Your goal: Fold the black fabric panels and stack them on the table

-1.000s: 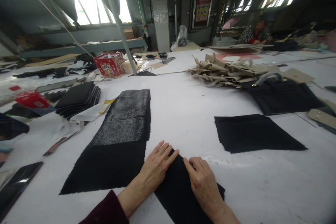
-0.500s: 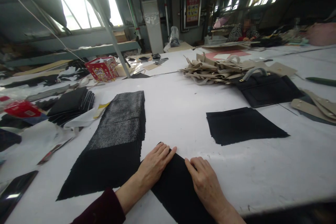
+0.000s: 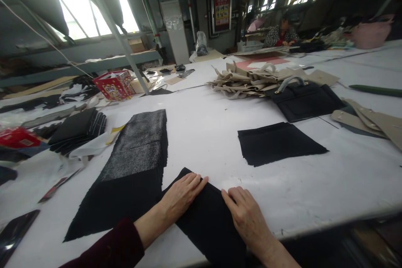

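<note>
I see the left hand point(image 3: 180, 194) and right hand point(image 3: 246, 213) on black cloth point(image 3: 210, 222)
The left lies across its upper edge, the right curls at its right side; whether either pinches, I can't tell from here. It lies on the white table point(image 3: 201, 130), just right of the grey-and-black stack point(image 3: 135, 155)

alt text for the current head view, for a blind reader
A left hand and right hand rest on black fabric on a white table. A partly speckled black stack lies left of it, with a black bag farther back on the right.
</note>
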A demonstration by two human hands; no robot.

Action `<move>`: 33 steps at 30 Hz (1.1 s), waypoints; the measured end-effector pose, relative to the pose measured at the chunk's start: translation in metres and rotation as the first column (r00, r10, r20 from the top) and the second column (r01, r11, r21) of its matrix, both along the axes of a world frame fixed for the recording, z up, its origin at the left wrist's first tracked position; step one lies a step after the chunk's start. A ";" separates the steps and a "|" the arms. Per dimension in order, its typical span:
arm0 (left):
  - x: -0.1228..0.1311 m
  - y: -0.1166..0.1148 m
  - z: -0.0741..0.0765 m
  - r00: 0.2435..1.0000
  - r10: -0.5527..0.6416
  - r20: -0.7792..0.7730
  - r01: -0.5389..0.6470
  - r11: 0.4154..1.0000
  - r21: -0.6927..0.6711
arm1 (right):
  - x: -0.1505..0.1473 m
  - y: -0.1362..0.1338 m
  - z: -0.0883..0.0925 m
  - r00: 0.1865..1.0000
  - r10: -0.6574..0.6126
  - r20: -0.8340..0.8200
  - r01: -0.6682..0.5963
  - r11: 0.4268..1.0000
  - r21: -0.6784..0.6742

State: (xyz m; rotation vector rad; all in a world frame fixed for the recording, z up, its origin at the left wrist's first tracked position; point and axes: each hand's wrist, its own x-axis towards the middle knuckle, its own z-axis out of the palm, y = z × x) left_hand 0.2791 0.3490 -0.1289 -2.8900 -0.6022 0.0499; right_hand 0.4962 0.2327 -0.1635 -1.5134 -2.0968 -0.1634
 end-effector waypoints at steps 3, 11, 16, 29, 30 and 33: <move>0.004 -0.004 0.005 0.999 0.011 -0.053 -0.009 0.999 0.041 | 0.003 -0.003 0.000 0.999 -0.002 0.036 0.003 1.000 -0.012; 0.011 -0.007 0.010 0.998 -0.051 -0.042 0.050 0.999 -0.021 | 0.011 -0.014 0.007 0.998 -0.008 0.069 0.008 1.000 0.003; 0.015 -0.011 0.007 0.997 -0.042 -0.064 0.037 0.996 -0.082 | 0.016 -0.021 0.009 0.995 -0.017 0.101 0.016 1.000 0.015; 0.024 -0.021 0.011 0.996 -0.082 -0.047 0.079 0.995 -0.058 | 0.020 -0.028 0.014 0.986 -0.055 0.158 0.045 0.997 0.068; 0.024 -0.021 0.010 0.995 -0.092 -0.032 0.089 0.993 -0.078 | 0.020 -0.029 0.013 0.985 -0.060 0.159 0.048 0.996 0.073; 0.025 -0.022 0.005 0.994 -0.112 -0.006 0.110 0.987 -0.120 | 0.021 -0.031 0.012 0.983 -0.072 0.167 0.060 0.995 0.081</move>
